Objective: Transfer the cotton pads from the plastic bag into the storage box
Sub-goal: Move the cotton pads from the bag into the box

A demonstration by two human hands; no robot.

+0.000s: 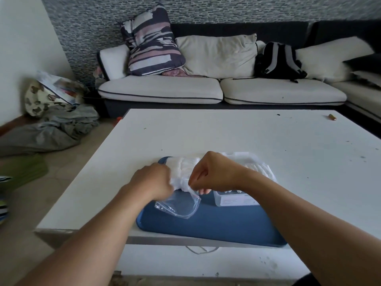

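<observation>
Both forearms reach in over a blue tray (216,226) on the white table (226,131). Left hand (152,180) and right hand (214,172) each grip the clear plastic bag (179,205), cotton pads (183,174) bunched between them. Just right sits the storage box (235,200), partly hidden by the right wrist.

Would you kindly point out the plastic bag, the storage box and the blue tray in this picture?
plastic bag (179,207): head view, on its empty clear end hanging below the hands.
storage box (235,200): head view, on its clear front wall with the label.
blue tray (216,226): head view, on its bare near surface.
</observation>
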